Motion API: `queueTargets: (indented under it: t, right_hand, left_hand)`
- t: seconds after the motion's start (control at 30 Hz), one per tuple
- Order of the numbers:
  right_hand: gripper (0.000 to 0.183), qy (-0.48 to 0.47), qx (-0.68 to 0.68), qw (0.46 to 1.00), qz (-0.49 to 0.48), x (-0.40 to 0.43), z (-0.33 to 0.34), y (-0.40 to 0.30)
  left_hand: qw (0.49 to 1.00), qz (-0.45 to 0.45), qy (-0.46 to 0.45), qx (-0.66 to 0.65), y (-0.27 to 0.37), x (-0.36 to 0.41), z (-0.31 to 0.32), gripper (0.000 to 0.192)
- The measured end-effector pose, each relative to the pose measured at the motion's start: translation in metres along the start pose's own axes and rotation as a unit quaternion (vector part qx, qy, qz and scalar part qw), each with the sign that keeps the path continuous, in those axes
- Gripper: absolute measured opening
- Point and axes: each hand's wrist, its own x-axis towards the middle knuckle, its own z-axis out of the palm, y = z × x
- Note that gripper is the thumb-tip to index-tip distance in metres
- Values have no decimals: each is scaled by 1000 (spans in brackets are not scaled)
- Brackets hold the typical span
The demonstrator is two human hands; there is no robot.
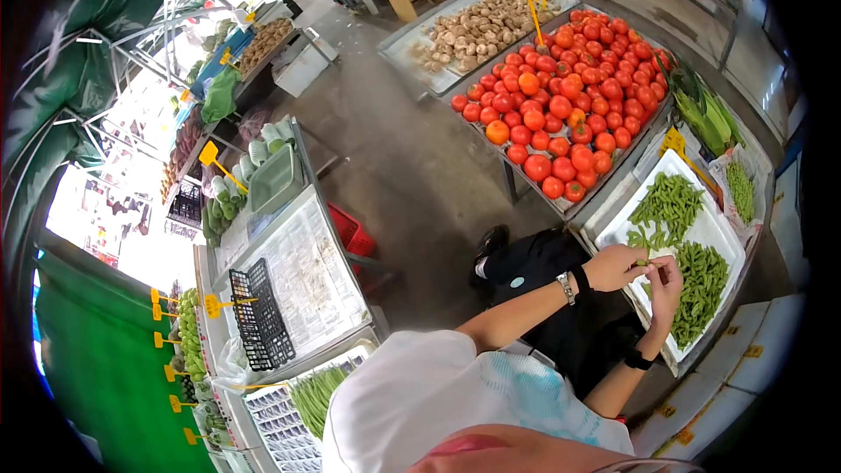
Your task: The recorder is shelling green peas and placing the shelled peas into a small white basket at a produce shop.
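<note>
My left hand [614,267], with a metal watch and a dark band at its wrist, meets my right hand [667,286] over the near edge of a white tray [717,223]. The fingertips of both pinch a small green pod [642,263], partly hidden by the fingers. A heap of green pods [677,200] lies in the far part of the tray, and a second heap of pods [700,292] lies in the near part beside my right hand. A few loose pods [647,236] lie just beyond my left hand.
Left of the tray stands a table of tomatoes [565,105], with brown mushrooms [479,29] behind. A bag of shelled green beans [741,190] and corn ears [706,112] lie right. Foam boxes [732,335] flank my right arm. Another stall holds a black crate [259,315] and long beans [315,397].
</note>
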Motion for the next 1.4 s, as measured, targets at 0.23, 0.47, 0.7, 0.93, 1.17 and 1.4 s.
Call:
queueTargets:
  t: [0.23,0.47,0.7,0.93,1.17,1.4]
  right_hand:
    - [9,-53,8,998,19,-20,-7,-25]
    - [26,-239,-26,968,75,-24,-7,-33]
    - [20,-241,-32,969,43,-28,-13,-33]
    - [15,-190,-63,980,9,-24,-7,-32]
    - [15,-179,-70,979,74,-25,0,-24]
    - [12,-90,-207,973,-49,-21,9,-41]
  left_hand:
    - [996,-17,-67,-56,7,-10,-3,21]
    - [997,6,-74,-20,-6,-14,2,26]
    - [976,-34,-135,-166,0,-10,0,29]
    - [979,-35,-135,-150,-8,-5,3,36]
    - [987,-21,-97,-122,-8,-3,10,36]
    - [995,-54,-3,-87,-20,-1,34,38]
